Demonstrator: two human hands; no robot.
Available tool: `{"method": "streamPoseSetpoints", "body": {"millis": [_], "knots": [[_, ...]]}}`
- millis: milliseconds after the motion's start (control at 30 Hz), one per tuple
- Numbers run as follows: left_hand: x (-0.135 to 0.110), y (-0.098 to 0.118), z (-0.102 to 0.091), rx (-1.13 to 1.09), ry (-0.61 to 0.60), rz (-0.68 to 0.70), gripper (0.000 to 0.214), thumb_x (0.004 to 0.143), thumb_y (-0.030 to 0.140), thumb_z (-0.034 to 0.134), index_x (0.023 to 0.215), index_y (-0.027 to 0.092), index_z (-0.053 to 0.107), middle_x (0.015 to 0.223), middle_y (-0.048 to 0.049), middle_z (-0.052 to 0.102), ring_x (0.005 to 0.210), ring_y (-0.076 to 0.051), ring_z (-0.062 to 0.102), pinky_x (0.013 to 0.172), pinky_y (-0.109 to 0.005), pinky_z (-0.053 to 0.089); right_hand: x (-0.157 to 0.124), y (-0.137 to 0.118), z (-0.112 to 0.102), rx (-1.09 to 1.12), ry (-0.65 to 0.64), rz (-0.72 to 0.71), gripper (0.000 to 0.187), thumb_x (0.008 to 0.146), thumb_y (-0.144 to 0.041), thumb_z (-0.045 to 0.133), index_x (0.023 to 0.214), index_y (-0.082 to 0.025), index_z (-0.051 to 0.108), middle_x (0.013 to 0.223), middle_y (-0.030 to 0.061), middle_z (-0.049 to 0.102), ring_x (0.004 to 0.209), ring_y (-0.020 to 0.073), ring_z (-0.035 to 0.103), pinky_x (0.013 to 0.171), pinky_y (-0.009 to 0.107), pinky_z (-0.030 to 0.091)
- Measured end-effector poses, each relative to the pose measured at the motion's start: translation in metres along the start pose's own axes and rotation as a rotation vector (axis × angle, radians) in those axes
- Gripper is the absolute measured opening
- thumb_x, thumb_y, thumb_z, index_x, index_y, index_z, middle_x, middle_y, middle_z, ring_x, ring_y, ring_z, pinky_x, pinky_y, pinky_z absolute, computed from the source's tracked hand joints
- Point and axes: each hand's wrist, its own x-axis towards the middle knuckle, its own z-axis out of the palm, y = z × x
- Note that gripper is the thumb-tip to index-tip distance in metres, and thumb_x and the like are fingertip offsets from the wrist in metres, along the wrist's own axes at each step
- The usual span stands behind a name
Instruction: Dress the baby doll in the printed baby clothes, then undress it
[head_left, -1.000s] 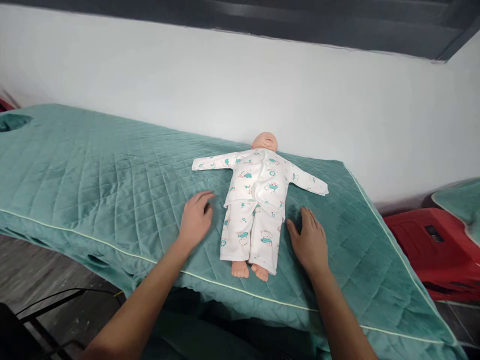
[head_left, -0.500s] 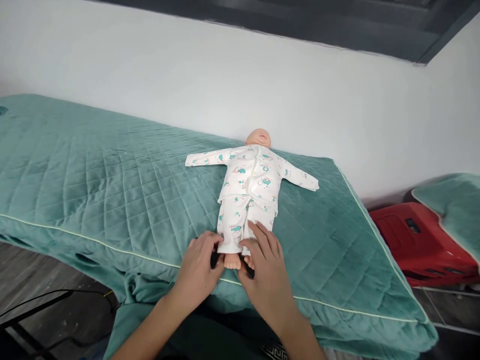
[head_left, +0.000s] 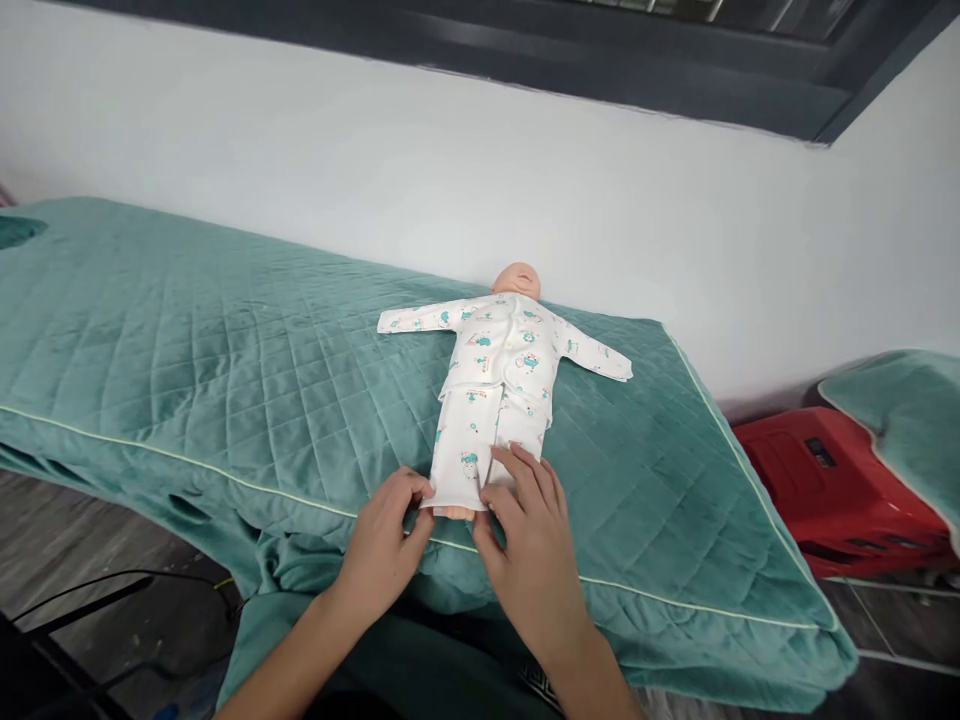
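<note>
A baby doll [head_left: 517, 280] lies face up on a teal quilted bed [head_left: 225, 360], arms spread, dressed in a white printed shirt [head_left: 506, 345] and matching trousers [head_left: 480, 445]. My left hand [head_left: 382, 550] pinches the hem of the doll's left-side trouser leg, where a bit of foot [head_left: 454, 513] shows. My right hand [head_left: 532, 550] lies over the other trouser leg, fingers curled on its hem and covering that foot.
A white wall runs behind the bed, with a dark window frame [head_left: 600, 50] above. A red plastic object [head_left: 825, 490] stands at the right, beside another teal cover [head_left: 907, 410]. A black cable [head_left: 112, 585] lies on the dark floor at the lower left.
Both hands moved from either side of the doll onto its feet and trouser hems. The trouser legs have since been drawn down over the feet.
</note>
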Motion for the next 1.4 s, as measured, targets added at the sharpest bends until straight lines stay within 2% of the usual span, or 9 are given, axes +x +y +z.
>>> {"method": "streamPoseSetpoints", "body": {"millis": [100,167,300,400,600,833,1000,1233,1400], "knots": [[-0.004,0.001,0.007,0.046,0.066,0.063,0.016,0.093,0.014,0.049,0.106,0.022,0.053,0.109,-0.0066,0.059,0.102,-0.02,0.059,0.087,-0.036,0.051,-0.013,0.006,0.0,0.073,-0.019,0.027,0.018,0.096,-0.015,0.053,0.108,-0.024,0.062,0.144,0.0094,0.054,0.143,0.0305,0.04,0.113,0.059,0.04],[-0.005,0.009,0.009,0.064,0.105,0.138,0.022,0.094,0.012,0.049,0.113,0.022,0.052,0.125,-0.0101,0.056,0.119,-0.022,0.055,0.1,-0.041,0.049,-0.023,0.012,-0.002,0.178,-0.019,0.062,0.033,0.097,-0.017,0.053,0.129,-0.028,0.056,0.15,0.0081,0.047,0.144,0.0269,0.039,0.113,0.052,0.044],[0.0,0.031,0.014,0.148,0.044,0.318,0.028,0.092,0.011,0.051,0.118,0.022,0.053,0.14,-0.011,0.052,0.137,-0.026,0.043,0.112,-0.047,0.043,-0.043,0.028,-0.003,0.372,0.036,0.172,0.051,0.098,-0.016,0.049,0.146,-0.031,0.041,0.153,0.0074,0.04,0.142,0.0215,0.041,0.114,0.043,0.044],[0.01,0.044,0.023,0.293,-0.021,0.362,0.03,0.09,0.01,0.053,0.118,0.019,0.056,0.144,-0.0124,0.051,0.143,-0.03,0.038,0.113,-0.05,0.041,-0.051,0.042,0.004,0.361,0.1,0.274,0.047,0.094,-0.013,0.05,0.138,-0.028,0.047,0.14,0.0082,0.05,0.131,0.0224,0.049,0.11,0.045,0.045],[0.026,0.05,0.039,0.504,-0.02,0.34,0.02,0.091,0.014,0.055,0.109,0.018,0.064,0.145,-0.0127,0.054,0.145,-0.036,0.039,0.107,-0.054,0.045,-0.049,0.053,0.016,0.211,0.12,0.323,0.016,0.092,-0.018,0.056,0.107,-0.023,0.058,0.102,0.005,0.062,0.099,0.0237,0.056,0.087,0.041,0.047],[0.03,0.046,0.036,0.481,-0.014,0.332,0.015,0.091,0.017,0.057,0.103,0.02,0.065,0.141,-0.0103,0.059,0.143,-0.034,0.042,0.104,-0.052,0.049,-0.041,0.048,0.012,0.206,-0.01,0.322,0.012,0.09,-0.02,0.06,0.102,-0.023,0.058,0.096,0.0029,0.064,0.091,0.0228,0.056,0.081,0.038,0.039],[0.027,0.044,0.032,0.43,-0.051,0.303,0.023,0.089,0.01,0.053,0.106,0.021,0.064,0.145,-0.0083,0.056,0.146,-0.032,0.038,0.108,-0.051,0.049,-0.038,0.05,0.016,0.226,0.012,0.328,0.002,0.092,-0.021,0.058,0.093,-0.022,0.059,0.09,0.0018,0.063,0.087,0.021,0.055,0.078,0.035,0.036],[0.027,0.043,0.035,0.339,-0.015,0.252,0.018,0.094,0.015,0.052,0.104,0.021,0.065,0.143,-0.0081,0.058,0.145,-0.03,0.039,0.112,-0.053,0.047,-0.038,0.037,0.006,0.626,0.028,0.456,0.01,0.098,-0.028,0.052,0.093,-0.022,0.057,0.087,-0.0006,0.06,0.081,0.0159,0.055,0.075,0.03,0.041],[0.026,0.046,0.034,0.328,-0.009,0.256,0.017,0.095,0.013,0.049,0.097,0.02,0.064,0.142,-0.0079,0.059,0.144,-0.03,0.039,0.111,-0.053,0.047,-0.037,0.031,-0.002,0.73,0.037,0.503,0.014,0.097,-0.034,0.056,0.09,-0.022,0.056,0.085,-0.0016,0.059,0.08,0.0147,0.055,0.076,0.028,0.044]]}}
